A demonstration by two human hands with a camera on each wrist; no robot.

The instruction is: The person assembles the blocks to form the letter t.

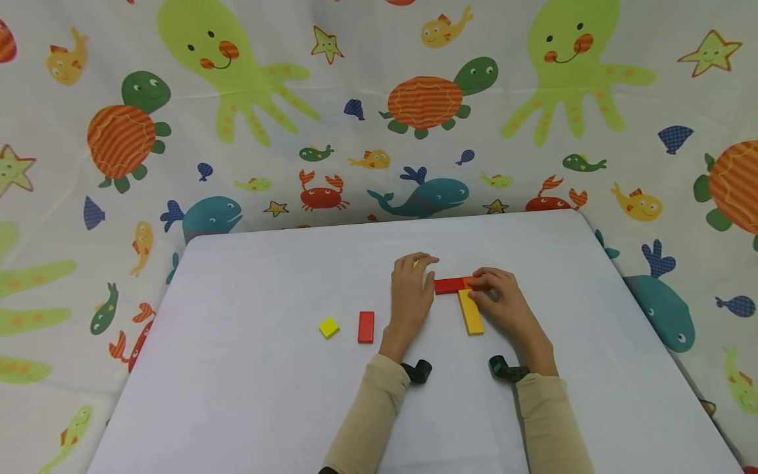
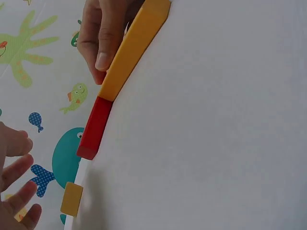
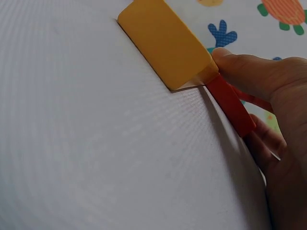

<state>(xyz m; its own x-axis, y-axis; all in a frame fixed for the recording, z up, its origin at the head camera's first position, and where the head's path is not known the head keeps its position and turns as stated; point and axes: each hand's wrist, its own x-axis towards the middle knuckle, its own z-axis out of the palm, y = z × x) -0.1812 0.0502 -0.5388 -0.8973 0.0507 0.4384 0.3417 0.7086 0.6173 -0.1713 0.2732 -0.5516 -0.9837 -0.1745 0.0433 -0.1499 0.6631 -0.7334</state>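
My left hand (image 1: 410, 296) hovers just left of a red block (image 1: 449, 286), its fingers loosely spread. A small yellow block (image 2: 72, 199) lies near those fingers in the left wrist view, apart from them; the hand mostly hides it in the head view. My right hand (image 1: 509, 309) pinches a small orange block (image 1: 468, 282) at the right end of the red one, its fingertips partly covering it. Below these, a long yellow block (image 1: 471, 315) lies at roughly a right angle to the red one. In the right wrist view the thumb (image 3: 240, 67) is beside the yellow block's end.
To the left on the white table (image 1: 249, 368) lie another red block (image 1: 366, 327) and a small bright yellow square block (image 1: 328, 328). A cloth (image 1: 349, 79) printed with sea animals hangs behind the table and surrounds its sides.
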